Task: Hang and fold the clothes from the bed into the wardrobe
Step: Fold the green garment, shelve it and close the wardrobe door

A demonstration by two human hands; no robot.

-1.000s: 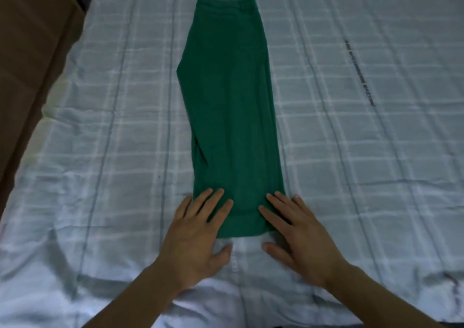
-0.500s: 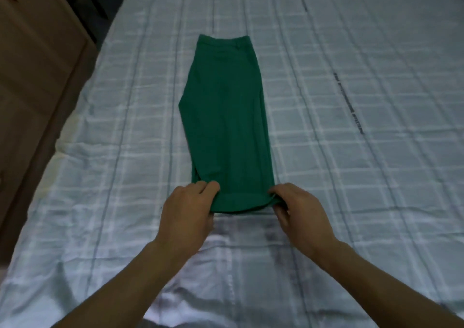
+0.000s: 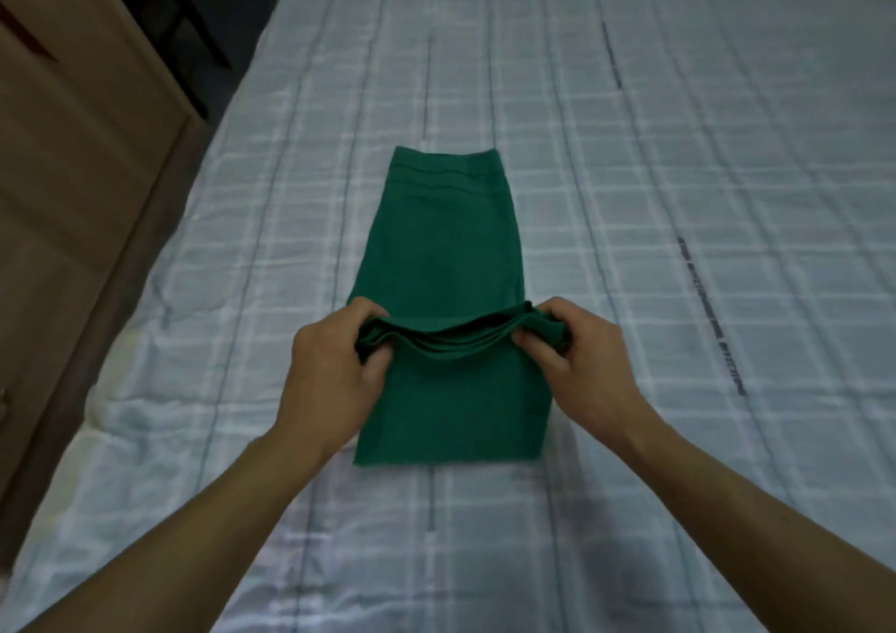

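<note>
Green cloth trousers [image 3: 443, 244], half-folded at the middle of the pale checked bed [image 3: 679, 172].
Left hand [image 3: 334, 366] clamped on the left corner of the raised hem edge, right hand [image 3: 577, 356] clamped on the right corner; waistband toward the bed's far end; brown wooden cabinet [image 3: 72, 196] just beside the bed's left side.

The bed [image 3: 679, 172] before me wears a pale checked sheet [image 3: 630, 487], rumpled near its left edge. The green trousers [image 3: 446, 244] lie on it about midway across, waistband at the far end, near part doubled back. A dark printed stripe [image 3: 703, 303] runs to their right.
</note>
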